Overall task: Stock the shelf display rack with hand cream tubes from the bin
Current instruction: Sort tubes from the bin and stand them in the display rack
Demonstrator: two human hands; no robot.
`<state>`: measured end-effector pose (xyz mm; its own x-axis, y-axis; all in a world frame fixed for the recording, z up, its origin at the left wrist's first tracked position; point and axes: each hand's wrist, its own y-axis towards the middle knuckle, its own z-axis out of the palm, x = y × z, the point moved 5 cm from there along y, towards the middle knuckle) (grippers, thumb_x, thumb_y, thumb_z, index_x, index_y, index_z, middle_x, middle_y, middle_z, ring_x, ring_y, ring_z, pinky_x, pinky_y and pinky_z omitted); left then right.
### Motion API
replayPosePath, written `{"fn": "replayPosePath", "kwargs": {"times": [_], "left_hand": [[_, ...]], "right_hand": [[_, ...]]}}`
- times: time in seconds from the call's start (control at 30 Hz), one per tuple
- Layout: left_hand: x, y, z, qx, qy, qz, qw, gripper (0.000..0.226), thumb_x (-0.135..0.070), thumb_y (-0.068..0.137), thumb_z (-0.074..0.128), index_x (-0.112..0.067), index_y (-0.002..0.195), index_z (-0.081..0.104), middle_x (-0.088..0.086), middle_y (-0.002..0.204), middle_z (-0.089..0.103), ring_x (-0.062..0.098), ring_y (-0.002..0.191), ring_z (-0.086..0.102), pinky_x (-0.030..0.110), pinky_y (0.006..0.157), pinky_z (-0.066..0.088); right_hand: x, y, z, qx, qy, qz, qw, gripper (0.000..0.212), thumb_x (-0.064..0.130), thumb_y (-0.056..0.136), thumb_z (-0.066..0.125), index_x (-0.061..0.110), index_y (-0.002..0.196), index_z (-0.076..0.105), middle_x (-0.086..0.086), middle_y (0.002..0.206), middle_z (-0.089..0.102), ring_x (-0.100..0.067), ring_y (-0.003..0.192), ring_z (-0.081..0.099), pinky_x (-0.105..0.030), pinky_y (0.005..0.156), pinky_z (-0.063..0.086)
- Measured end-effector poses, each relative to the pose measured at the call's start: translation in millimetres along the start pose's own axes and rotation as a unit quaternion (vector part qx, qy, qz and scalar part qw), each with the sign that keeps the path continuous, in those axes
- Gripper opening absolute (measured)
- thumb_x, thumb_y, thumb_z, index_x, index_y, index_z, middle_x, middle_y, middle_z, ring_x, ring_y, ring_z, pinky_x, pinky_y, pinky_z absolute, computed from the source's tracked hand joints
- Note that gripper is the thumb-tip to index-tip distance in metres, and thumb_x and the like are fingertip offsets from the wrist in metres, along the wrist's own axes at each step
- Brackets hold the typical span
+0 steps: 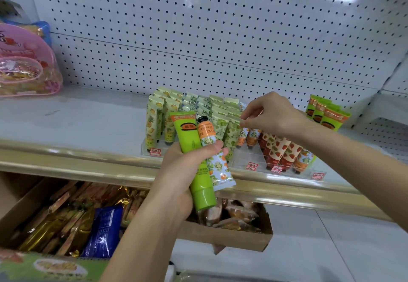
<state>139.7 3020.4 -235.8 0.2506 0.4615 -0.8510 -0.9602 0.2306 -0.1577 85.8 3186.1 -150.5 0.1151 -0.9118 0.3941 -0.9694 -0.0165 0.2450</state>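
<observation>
The left hand (181, 171) grips a green tube (186, 133) and an orange tube (218, 167); the right hand (273, 116) seemingly pinches a racked tube (233, 133) by its crimp. Probably light, soft, slick: hold mid-body.

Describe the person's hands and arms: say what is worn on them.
The left hand and right hand are bare: no gloves or rings that I can make out. The left forearm and right forearm are bare too, with no sleeve, watch or bracelet in view.
</observation>
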Motion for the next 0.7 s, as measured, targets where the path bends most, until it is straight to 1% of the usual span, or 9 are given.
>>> {"fn": "replayPosePath", "kwargs": {"times": [0.07, 0.13, 0.17, 0.3, 0.33, 0.43, 0.53, 0.6, 0.7], "left_hand": [[2, 1, 2, 0.002, -0.013, 0.000, 1.000, 0.019, -0.007, 0.079, 0.072, -0.010, 0.097, 0.067, 0.012, 0.088, 0.076, 0.019, 0.073, 0.073, 0.032, 0.057, 0.059], [2, 1, 3, 0.003, -0.029, -0.002, 1.000, 0.016, -0.008, 0.080, 0.071, -0.013, 0.095, 0.066, 0.012, 0.089, 0.076, 0.019, 0.075, 0.074, 0.032, 0.057, 0.059], [2, 1, 4, 0.006, -0.036, 0.000, 0.999, 0.016, -0.009, 0.081, 0.071, -0.013, 0.096, 0.066, 0.011, 0.090, 0.076, 0.019, 0.075, 0.074, 0.032, 0.056, 0.059], [2, 2, 8, 0.006, -0.026, 0.018, 0.999, 0.021, -0.017, 0.080, 0.072, -0.015, 0.100, 0.067, 0.009, 0.097, 0.076, 0.021, 0.082, 0.074, 0.036, 0.070, 0.061], [3, 2, 9, 0.002, -0.023, 0.024, 0.999, 0.022, -0.018, 0.080, 0.073, -0.014, 0.101, 0.068, 0.007, 0.097, 0.076, 0.020, 0.081, 0.073, 0.036, 0.070, 0.061], [4, -1, 14, -0.007, -0.027, 0.041, 0.999, 0.021, -0.016, 0.080, 0.072, -0.011, 0.099, 0.068, 0.005, 0.085, 0.075, 0.017, 0.070, 0.072, 0.031, 0.060, 0.060], [4, -4, 19, -0.018, -0.038, 0.054, 0.998, 0.025, -0.011, 0.080, 0.071, -0.003, 0.104, 0.068, 0.008, 0.086, 0.074, 0.012, 0.057, 0.068, 0.020, 0.047, 0.051], [5, -6, 21, -0.025, -0.045, 0.057, 0.997, 0.023, -0.009, 0.081, 0.071, -0.003, 0.103, 0.069, 0.009, 0.089, 0.075, 0.009, 0.051, 0.064, 0.016, 0.044, 0.046], [9, -4, 23, -0.026, -0.048, 0.050, 0.997, 0.016, -0.011, 0.079, 0.073, -0.009, 0.094, 0.070, 0.006, 0.087, 0.076, 0.008, 0.053, 0.065, 0.017, 0.046, 0.047]], "right_hand": [[0, -4, -13, -0.013, 0.049, 0.013, 0.999, 0.003, 0.014, 0.081, 0.072, 0.012, 0.081, 0.074, 0.011, 0.063, 0.060, 0.005, 0.051, 0.053, -0.003, 0.046, 0.036], [-1, -13, -27, -0.029, 0.132, 0.029, 0.990, 0.006, 0.017, 0.081, 0.072, 0.014, 0.077, 0.073, 0.007, 0.063, 0.064, 0.003, 0.051, 0.054, -0.013, 0.053, 0.042], [-2, -21, -31, -0.027, 0.168, 0.039, 0.985, 0.008, 0.020, 0.081, 0.072, 0.014, 0.076, 0.073, 0.004, 0.064, 0.066, -0.001, 0.053, 0.055, -0.017, 0.055, 0.044], [1, -58, -14, 0.063, 0.253, 0.076, 0.962, 0.015, 0.022, 0.082, 0.070, 0.008, 0.079, 0.074, -0.001, 0.064, 0.068, -0.004, 0.052, 0.056, -0.012, 0.049, 0.045], [1, -67, -5, 0.091, 0.271, 0.086, 0.954, 0.017, 0.023, 0.082, 0.069, 0.006, 0.081, 0.074, -0.001, 0.066, 0.069, -0.004, 0.054, 0.058, -0.013, 0.051, 0.046], [-1, -83, 15, 0.150, 0.331, 0.118, 0.924, 0.028, 0.036, 0.074, 0.068, 0.010, 0.080, 0.075, -0.001, 0.071, 0.069, -0.007, 0.063, 0.063, -0.017, 0.058, 0.051], [0, -92, 24, 0.169, 0.374, 0.131, 0.902, 0.031, 0.041, 0.065, 0.070, 0.013, 0.077, 0.074, 0.005, 0.066, 0.068, -0.009, 0.065, 0.066, -0.020, 0.063, 0.054], [2, -97, 28, 0.177, 0.370, 0.129, 0.903, 0.031, 0.040, 0.065, 0.072, 0.013, 0.081, 0.073, 0.004, 0.064, 0.068, -0.008, 0.064, 0.066, -0.019, 0.065, 0.055], [2, -100, 29, 0.160, 0.354, 0.118, 0.914, 0.017, 0.029, 0.074, 0.075, 0.013, 0.077, 0.070, -0.001, 0.062, 0.067, -0.008, 0.061, 0.065, -0.018, 0.062, 0.053]]}}
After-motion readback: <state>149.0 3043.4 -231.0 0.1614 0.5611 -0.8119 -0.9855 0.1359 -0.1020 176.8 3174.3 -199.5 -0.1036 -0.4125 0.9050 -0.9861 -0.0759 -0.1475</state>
